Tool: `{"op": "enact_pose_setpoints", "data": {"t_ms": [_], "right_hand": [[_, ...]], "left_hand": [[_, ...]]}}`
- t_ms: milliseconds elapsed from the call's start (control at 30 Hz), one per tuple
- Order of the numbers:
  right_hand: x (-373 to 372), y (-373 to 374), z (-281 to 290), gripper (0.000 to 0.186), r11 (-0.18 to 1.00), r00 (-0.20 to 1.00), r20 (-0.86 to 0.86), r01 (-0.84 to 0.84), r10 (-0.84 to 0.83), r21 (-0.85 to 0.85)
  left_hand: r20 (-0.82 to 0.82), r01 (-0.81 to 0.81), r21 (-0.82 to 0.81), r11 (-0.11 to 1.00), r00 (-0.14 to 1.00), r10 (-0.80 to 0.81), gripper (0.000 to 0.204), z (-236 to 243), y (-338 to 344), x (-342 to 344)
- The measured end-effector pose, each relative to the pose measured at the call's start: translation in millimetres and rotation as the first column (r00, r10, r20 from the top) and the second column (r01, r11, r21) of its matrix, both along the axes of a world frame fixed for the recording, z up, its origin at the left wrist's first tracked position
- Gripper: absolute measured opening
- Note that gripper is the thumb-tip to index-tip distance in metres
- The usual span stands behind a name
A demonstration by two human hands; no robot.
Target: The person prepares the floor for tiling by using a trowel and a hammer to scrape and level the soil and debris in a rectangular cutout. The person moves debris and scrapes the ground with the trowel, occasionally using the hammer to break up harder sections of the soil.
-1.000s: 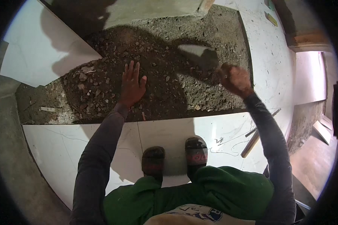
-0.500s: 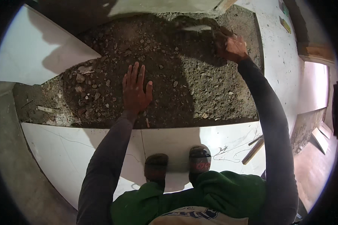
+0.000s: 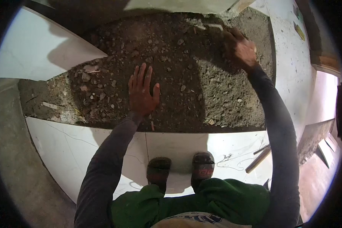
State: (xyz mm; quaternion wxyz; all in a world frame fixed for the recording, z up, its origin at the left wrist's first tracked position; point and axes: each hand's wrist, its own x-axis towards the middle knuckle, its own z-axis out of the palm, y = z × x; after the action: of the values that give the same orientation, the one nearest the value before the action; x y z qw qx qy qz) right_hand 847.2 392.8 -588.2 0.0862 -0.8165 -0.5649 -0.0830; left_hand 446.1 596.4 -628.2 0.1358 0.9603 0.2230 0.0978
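At the far left a white tile [image 3: 45, 49] juts over the bed of dark, stony soil [image 3: 178, 87], which runs lengthwise from left to right, between the pale back wall [image 3: 186, 5] and the white floor tiles [image 3: 174, 146]. A small pale strip [image 3: 50, 105] lies on its left end, and next come larger stones [image 3: 86, 77], left of the left hand [image 3: 143, 95] and nearer to it than to the other. That hand lies palm down, apparently resting on the soil near mid-bed, its fingers loosely extended, holding nothing visible and pointing across the bed's long axis toward the wall. Farther right, the right hand [image 3: 241, 49] is over the upper right part, nearer the back wall, fingers aimed up and left; blur and shadow hide them, so I cannot tell whether they grasp anything, with soil below them and to both sides
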Motion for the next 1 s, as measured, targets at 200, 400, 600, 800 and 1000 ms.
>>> {"op": "enact_pose_setpoints", "data": {"t_ms": [200,400,600,800,1000], "right_hand": [[-3,38,-37,0.036,0.964,0.992,0.002,0.124,-0.128,-0.235],[5,45,-31,0.039,1.000,0.985,0.174,-0.022,0.021,0.007],[-24,63,-38,0.045,1.000,0.928,-0.371,-0.027,0.031,0.016],[-2,57,-71,0.042,0.997,0.998,0.062,-0.012,0.017,-0.074],[-27,55,8,0.043,0.999,0.998,-0.056,-0.036,0.037,0.020]], "left_hand": [[-0.017,-0.036,-0.006,0.999,0.999,0.036,0.061,-2,0,-8],[-0.001,-0.011,-0.014,1.000,1.000,0.011,0.062,5,-1,7],[0.001,-0.031,-0.030,0.999,1.000,0.031,0.062,4,1,0],[-0.011,-0.023,-0.054,0.998,1.000,0.022,0.062,9,-2,5],[0.005,-0.037,-0.031,0.999,0.999,0.037,0.061,2,-3,-1]]}}
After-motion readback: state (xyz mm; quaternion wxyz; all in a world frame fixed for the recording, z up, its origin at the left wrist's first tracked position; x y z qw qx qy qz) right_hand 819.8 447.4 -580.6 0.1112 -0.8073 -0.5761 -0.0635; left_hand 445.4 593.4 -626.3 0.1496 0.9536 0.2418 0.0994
